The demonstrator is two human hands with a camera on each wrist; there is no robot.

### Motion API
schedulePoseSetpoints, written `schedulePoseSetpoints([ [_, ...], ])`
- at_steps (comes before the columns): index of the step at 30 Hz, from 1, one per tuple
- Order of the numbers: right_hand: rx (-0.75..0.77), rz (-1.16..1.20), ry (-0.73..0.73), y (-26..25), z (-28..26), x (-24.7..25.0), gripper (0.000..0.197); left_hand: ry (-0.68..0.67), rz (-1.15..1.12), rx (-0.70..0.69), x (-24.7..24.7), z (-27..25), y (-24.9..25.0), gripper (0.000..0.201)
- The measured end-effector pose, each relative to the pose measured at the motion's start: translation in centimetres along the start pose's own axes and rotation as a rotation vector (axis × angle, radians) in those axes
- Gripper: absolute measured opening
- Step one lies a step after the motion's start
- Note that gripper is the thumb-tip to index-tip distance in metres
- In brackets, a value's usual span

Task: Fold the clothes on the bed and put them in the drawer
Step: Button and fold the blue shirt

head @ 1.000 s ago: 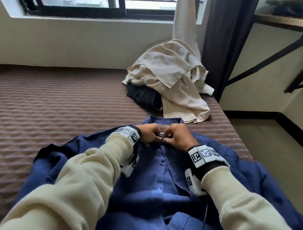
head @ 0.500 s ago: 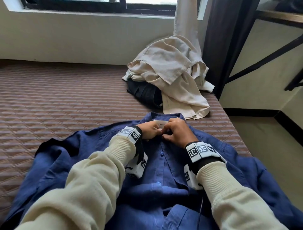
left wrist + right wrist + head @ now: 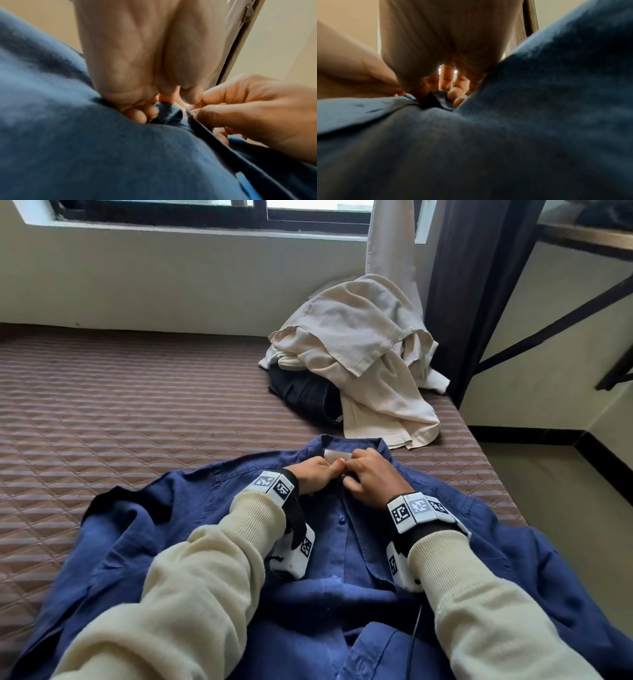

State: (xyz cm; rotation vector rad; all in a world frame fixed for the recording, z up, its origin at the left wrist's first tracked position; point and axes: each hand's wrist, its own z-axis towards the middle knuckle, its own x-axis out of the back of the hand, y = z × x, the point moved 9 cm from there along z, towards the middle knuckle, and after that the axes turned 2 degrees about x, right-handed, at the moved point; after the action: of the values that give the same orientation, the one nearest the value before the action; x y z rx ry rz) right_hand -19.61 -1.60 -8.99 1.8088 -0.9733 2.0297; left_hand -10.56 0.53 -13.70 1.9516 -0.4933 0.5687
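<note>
A blue button-up shirt (image 3: 191,542) lies spread face up on the bed (image 3: 102,422), its band collar pointing toward the window wall and its sleeves spilling out to either side. Both hands meet at the top of the placket, just below the collar and its pale label. The left hand (image 3: 317,474) has its fingers curled in, pinching a small fold of the shirt's front edge; the left wrist view shows the fingertips (image 3: 139,115) bunched on a tuck of blue cloth. The right hand (image 3: 371,477) is curled too, thumb and fingers nipping the opposite edge of the placket, and in the right wrist view its fingers (image 3: 453,93) close on a dark flap of the fabric. The two hands touch at the fingertips. Lower down the placket one blue button (image 3: 341,519) shows, fastened. Each wrist wears a black band with white marker blocks over a cream ribbed sleeve (image 3: 205,594). Farther up the bed, near the corner by the dark curtain (image 3: 479,285), a cream garment (image 3: 363,354) is heaped over a dark folded one (image 3: 305,393), well apart from the shirt's collar
</note>
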Motion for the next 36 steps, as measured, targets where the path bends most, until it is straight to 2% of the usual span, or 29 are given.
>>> schedulePoseSetpoints([
  [6, -0.018, 0.037, -0.003, 1.1, 0.2, -0.6, 0.022, 0.044, -0.069, -0.060, -0.4, 0.4, -0.2, 0.024],
  [12, 0.004, 0.167, 0.043, 1.3, 0.0, -0.1, 0.016, 0.063, 0.049, -0.081, 0.0, 0.0, 0.3, 0.031],
  [16, 0.024, 0.149, 0.074, 1.0, -0.1, 0.2, 0.015, 0.020, -0.009, -0.100, -0.1, -0.2, 0.3, 0.015],
  [20, 0.036, 0.153, 0.095, 1.0, -0.2, 0.5, 0.016, 0.015, -0.096, -0.087, -0.3, 0.0, -0.2, 0.022],
  [25, 0.014, 0.092, 0.100, 1.1, 0.1, 0.4, 0.017, 0.043, -0.164, -0.051, -0.2, 0.3, -0.8, 0.021],
  [28, 0.012, 0.207, 0.159, 1.7, -0.1, 0.8, 0.013, 0.077, -0.180, -0.038, -0.1, 0.5, -1.2, 0.021],
  [31, 0.001, 0.348, 0.149, 2.5, -0.9, 0.8, 0.023, 0.126, -0.219, 0.004, 0.0, 0.6, -1.6, 0.025],
  [33, -0.006, 0.368, 0.144, 2.9, -1.1, 0.8, 0.028, 0.167, -0.222, 0.043, 0.1, 0.6, -1.9, 0.028],
  [36, -0.015, 0.333, 0.169, 3.0, -0.8, 0.8, 0.021, 0.188, -0.251, 0.066, 0.1, 0.8, -2.0, 0.031],
])
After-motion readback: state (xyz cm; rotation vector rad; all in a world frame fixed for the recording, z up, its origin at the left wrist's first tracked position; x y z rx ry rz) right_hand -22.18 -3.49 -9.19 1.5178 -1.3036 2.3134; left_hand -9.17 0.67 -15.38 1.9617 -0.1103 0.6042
